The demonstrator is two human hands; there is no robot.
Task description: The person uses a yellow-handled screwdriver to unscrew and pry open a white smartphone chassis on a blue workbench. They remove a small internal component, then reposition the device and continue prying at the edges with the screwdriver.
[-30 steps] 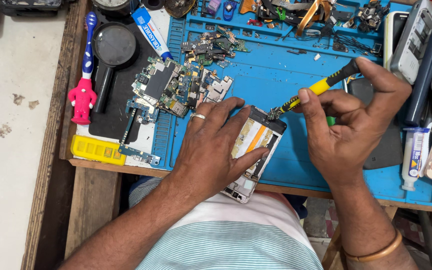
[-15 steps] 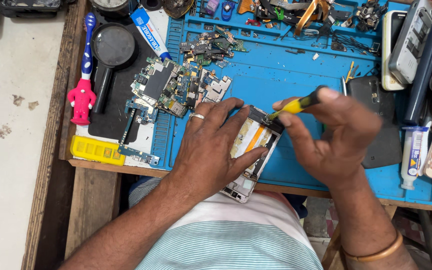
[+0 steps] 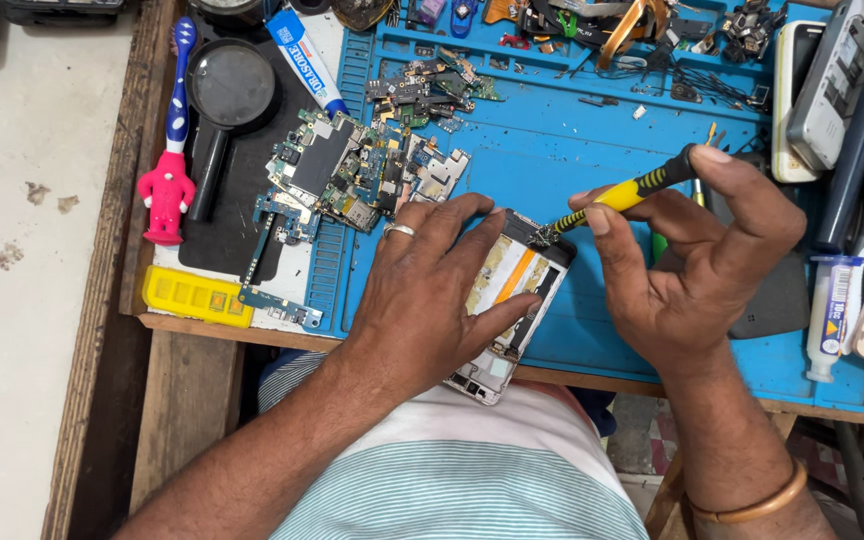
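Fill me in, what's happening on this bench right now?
A person is working on an opened phone at the near edge of a blue work mat. The left hand presses down on the phone to steady it, while the right hand holds a yellow-and-black screwdriver with its tip at the phone's top corner. A pile of loose circuit boards lies just beyond the left hand, with a magnifying glass further left.

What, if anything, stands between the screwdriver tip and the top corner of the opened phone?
Nothing visible does. The right hand holds the yellow-and-black-handled screwdriver with its tip at the top corner of the opened phone, while the left hand presses the phone lower down, clear of that corner.
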